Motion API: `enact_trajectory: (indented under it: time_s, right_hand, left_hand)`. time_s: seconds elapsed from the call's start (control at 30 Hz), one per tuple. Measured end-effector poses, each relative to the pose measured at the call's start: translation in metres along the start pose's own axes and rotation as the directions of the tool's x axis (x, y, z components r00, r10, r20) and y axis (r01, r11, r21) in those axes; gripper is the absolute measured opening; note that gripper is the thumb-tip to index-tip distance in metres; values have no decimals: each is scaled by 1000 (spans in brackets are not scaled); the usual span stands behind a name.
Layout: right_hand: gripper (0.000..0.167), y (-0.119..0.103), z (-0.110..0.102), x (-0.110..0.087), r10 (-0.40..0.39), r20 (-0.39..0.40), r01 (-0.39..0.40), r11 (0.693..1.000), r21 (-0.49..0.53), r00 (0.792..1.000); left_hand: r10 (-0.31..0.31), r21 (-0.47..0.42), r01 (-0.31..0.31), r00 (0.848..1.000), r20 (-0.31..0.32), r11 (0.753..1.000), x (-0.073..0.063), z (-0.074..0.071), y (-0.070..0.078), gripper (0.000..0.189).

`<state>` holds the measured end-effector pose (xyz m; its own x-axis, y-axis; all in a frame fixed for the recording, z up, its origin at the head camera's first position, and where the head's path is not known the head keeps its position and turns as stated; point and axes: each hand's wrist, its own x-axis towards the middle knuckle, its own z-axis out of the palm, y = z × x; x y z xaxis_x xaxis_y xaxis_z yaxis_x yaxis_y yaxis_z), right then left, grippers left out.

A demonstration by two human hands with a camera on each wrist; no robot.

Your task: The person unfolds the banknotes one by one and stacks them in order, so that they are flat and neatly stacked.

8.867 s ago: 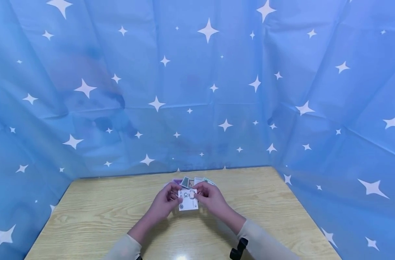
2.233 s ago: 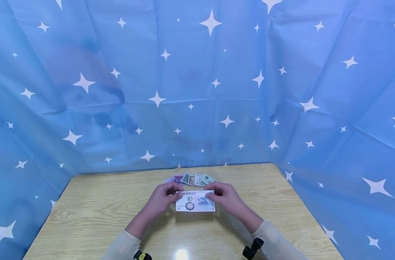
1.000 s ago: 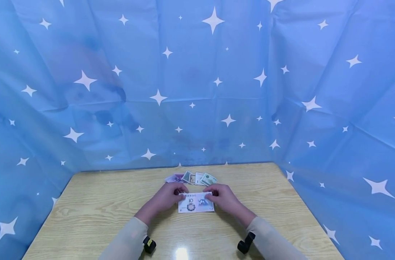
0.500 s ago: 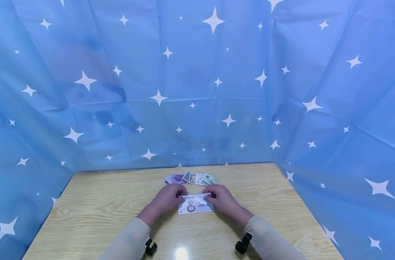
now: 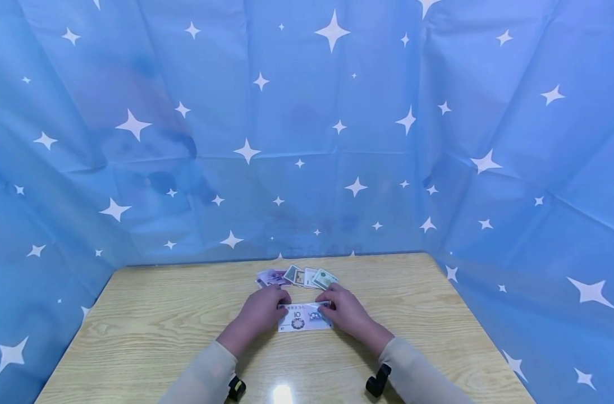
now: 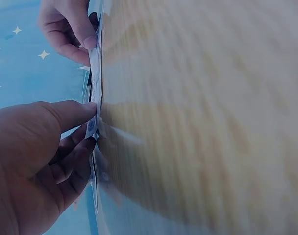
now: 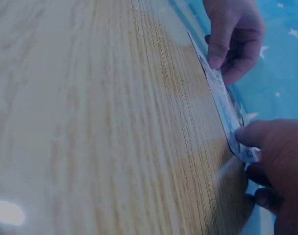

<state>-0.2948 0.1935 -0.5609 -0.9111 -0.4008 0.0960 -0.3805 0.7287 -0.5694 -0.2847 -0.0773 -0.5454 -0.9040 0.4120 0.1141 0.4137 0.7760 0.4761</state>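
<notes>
A pale banknote (image 5: 301, 320) printed with a 10 lies at the tabletop, its long side across in front of the person. My left hand (image 5: 261, 308) pinches its far left corner between thumb and fingers. At the far right corner my right hand (image 5: 348, 310) holds it the same way. In the left wrist view the banknote (image 6: 95, 73) appears nearly edge-on, with the left thumb (image 6: 80, 112) pressing on its face. From the right wrist, the banknote (image 7: 218, 93) looks slightly lifted at the corner under the right thumb (image 7: 254, 133).
Behind the hands, several other notes and cards lie fanned out: purple banknotes (image 5: 273, 277) at left, a green banknote (image 5: 324, 278) at right. The wooden table (image 5: 160, 320) ends at a blue star-patterned curtain (image 5: 297, 123).
About nine seconds ago the banknote was held up, looking half as wide, its 10 sideways. It was then spread wide and lowered to the table. In the last half second it flattened slightly.
</notes>
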Motion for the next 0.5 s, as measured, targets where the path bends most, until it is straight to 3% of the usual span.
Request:
enact_trajectory:
  time_s: [0.5]
  right_hand:
    - [13,1,1,0,10,-11,-10,1000,18,1000]
  left_hand:
    - [-2,29,3,999,-41,1000,-2,1,0,12]
